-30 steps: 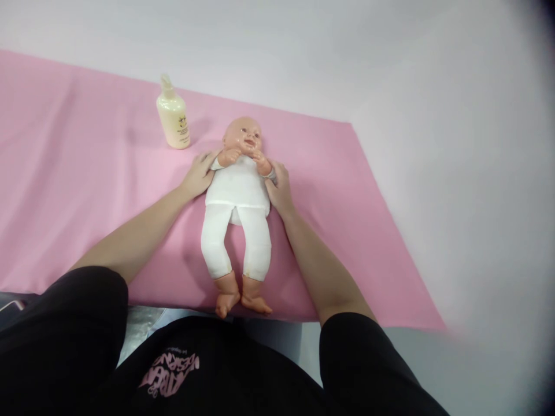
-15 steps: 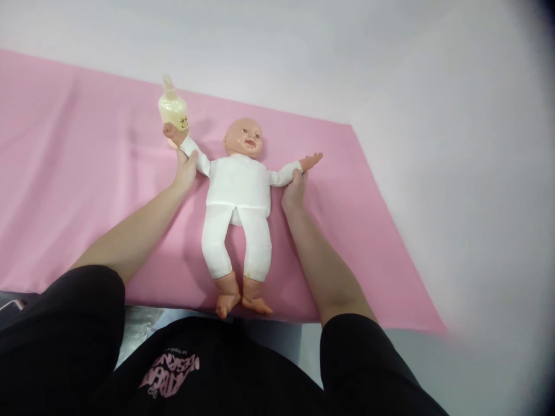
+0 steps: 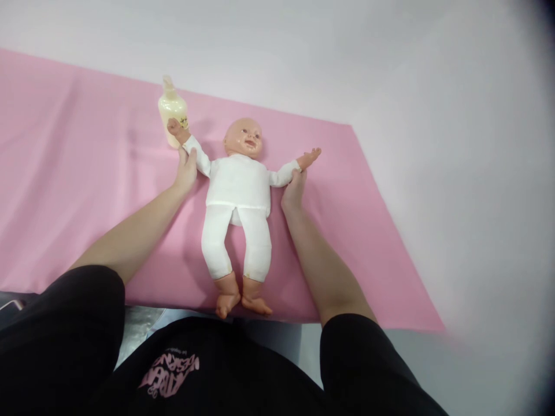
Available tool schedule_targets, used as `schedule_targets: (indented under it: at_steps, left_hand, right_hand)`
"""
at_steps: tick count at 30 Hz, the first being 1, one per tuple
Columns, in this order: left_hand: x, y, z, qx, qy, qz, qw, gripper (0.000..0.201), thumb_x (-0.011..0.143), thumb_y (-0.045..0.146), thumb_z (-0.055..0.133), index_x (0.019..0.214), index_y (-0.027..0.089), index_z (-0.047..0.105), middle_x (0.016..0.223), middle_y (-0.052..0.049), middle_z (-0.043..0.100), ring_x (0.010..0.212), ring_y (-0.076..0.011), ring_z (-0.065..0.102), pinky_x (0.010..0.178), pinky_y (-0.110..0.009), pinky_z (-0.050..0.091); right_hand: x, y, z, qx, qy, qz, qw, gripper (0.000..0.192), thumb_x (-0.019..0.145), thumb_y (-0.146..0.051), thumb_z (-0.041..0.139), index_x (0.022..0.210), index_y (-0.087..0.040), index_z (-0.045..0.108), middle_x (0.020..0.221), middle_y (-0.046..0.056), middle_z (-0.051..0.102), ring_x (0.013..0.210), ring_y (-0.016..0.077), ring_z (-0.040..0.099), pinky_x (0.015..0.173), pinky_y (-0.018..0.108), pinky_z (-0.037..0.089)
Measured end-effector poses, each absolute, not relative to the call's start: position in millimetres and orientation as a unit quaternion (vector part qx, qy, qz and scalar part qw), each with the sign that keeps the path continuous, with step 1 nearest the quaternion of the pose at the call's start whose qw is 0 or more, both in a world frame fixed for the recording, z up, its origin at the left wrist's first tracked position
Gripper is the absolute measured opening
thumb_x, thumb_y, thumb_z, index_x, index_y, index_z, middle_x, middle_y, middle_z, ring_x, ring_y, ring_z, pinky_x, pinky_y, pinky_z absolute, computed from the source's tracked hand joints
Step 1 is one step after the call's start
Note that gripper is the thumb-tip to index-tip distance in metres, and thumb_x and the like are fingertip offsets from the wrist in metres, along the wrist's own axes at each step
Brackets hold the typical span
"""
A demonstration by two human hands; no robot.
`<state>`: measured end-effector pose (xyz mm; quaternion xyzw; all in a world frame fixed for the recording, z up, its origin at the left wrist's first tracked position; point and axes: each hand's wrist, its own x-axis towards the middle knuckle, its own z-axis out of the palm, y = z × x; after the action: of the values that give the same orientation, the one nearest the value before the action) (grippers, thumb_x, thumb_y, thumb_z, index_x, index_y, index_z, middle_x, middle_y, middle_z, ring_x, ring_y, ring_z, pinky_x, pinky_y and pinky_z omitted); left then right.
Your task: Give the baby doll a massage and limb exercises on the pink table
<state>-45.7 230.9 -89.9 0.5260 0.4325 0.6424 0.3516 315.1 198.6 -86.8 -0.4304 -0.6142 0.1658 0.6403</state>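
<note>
Since a second ago both hands have spread the plastic baby doll in white clothes [image 3: 237,190] arms wide on the pink cloth [image 3: 87,190]; left hand [image 3: 186,169] and right hand [image 3: 295,186] each grip a sleeve, beside the cream lotion bottle [image 3: 172,110]

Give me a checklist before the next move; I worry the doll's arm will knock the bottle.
1. Left hand on the doll's arm: ok.
2. Right hand under the other arm: ok.
3. Doll flat on its back on the pink cloth: ok.
4. Bottle upright: ok.
5. Doll's fist clear of the bottle: not ok, they overlap in the head view.
6. Bottle cap shut: cannot tell.
</note>
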Motion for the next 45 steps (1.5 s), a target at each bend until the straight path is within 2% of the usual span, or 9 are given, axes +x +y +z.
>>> schedule_targets:
  at_steps: [5, 8, 12, 18, 27, 34, 40, 45]
  left_hand:
    - [-37, 222, -79, 0.519, 0.439, 0.651, 0.337, 0.076, 0.089, 0.087, 0.063, 0.142, 0.034, 0.05, 0.161, -0.012, 0.054, 0.16, -0.0303, 0.046, 0.136, -0.047, 0.035]
    - [-36, 220, -77, 0.518, 0.439, 0.651, 0.34, 0.078, 0.088, 0.088, 0.063, 0.142, 0.034, 0.05, 0.161, -0.012, 0.055, 0.16, -0.031, 0.046, 0.137, -0.048, 0.033]
    - [-37, 217, -76, 0.528, 0.437, 0.643, 0.341, 0.081, 0.087, 0.089, 0.065, 0.144, 0.034, 0.051, 0.166, -0.01, 0.051, 0.164, -0.0312, 0.04, 0.14, -0.046, 0.026]
    - [-40, 216, -77, 0.566, 0.435, 0.617, 0.331, 0.081, 0.092, 0.086, 0.06, 0.154, 0.035, 0.047, 0.171, -0.009, 0.047, 0.169, -0.0315, 0.03, 0.141, -0.051, 0.021]
    - [-38, 212, -73, 0.621, 0.414, 0.6, 0.288, 0.081, 0.095, 0.088, 0.054, 0.153, 0.032, 0.05, 0.164, -0.012, 0.055, 0.165, -0.0315, 0.038, 0.141, -0.051, 0.023]
    - [-36, 211, -73, 0.62, 0.415, 0.602, 0.284, 0.08, 0.095, 0.088, 0.055, 0.15, 0.03, 0.052, 0.161, -0.013, 0.057, 0.156, -0.0319, 0.051, 0.137, -0.05, 0.032]
    - [-35, 211, -73, 0.627, 0.404, 0.602, 0.285, 0.074, 0.099, 0.081, 0.055, 0.153, 0.031, 0.051, 0.158, -0.012, 0.06, 0.161, -0.0305, 0.045, 0.138, -0.051, 0.029]
    - [-33, 208, -68, 0.616, 0.41, 0.603, 0.297, 0.075, 0.098, 0.079, 0.059, 0.154, 0.03, 0.051, 0.162, -0.012, 0.058, 0.163, -0.0309, 0.042, 0.139, -0.051, 0.026]
  right_hand:
    - [301, 182, -69, -0.441, -0.584, 0.206, 0.65, 0.063, 0.106, -0.046, 0.035, 0.168, -0.032, 0.03, 0.177, 0.01, 0.031, 0.171, 0.0347, 0.024, 0.132, 0.078, 0.028]
    - [294, 172, -56, -0.425, -0.598, 0.215, 0.645, 0.065, 0.106, -0.05, 0.041, 0.167, -0.028, 0.034, 0.179, 0.011, 0.029, 0.173, 0.0366, 0.016, 0.135, 0.075, 0.023]
    - [291, 167, -49, -0.421, -0.591, 0.223, 0.651, 0.071, 0.105, -0.055, 0.042, 0.168, -0.026, 0.031, 0.182, 0.011, 0.023, 0.174, 0.038, 0.011, 0.137, 0.073, 0.019]
    - [289, 169, -51, -0.415, -0.65, 0.17, 0.613, 0.07, 0.108, -0.06, 0.036, 0.17, -0.029, 0.03, 0.181, 0.009, 0.029, 0.174, 0.0361, 0.015, 0.138, 0.068, 0.024]
    - [285, 164, -47, -0.413, -0.68, 0.16, 0.584, 0.067, 0.108, -0.049, 0.041, 0.172, -0.035, 0.023, 0.181, 0.004, 0.029, 0.174, 0.0335, 0.019, 0.138, 0.069, 0.026]
    - [290, 170, -61, -0.444, -0.639, 0.186, 0.601, 0.061, 0.107, -0.042, 0.035, 0.166, -0.029, 0.032, 0.171, 0.011, 0.045, 0.167, 0.0356, 0.034, 0.133, 0.068, 0.037]
    - [297, 180, -78, -0.451, -0.643, 0.167, 0.596, 0.06, 0.107, -0.047, 0.033, 0.164, -0.03, 0.036, 0.165, 0.011, 0.05, 0.155, 0.0328, 0.051, 0.125, 0.06, 0.049]
    - [296, 180, -78, -0.45, -0.626, 0.207, 0.603, 0.058, 0.104, -0.047, 0.04, 0.159, -0.03, 0.042, 0.158, 0.01, 0.056, 0.148, 0.033, 0.056, 0.121, 0.06, 0.051]
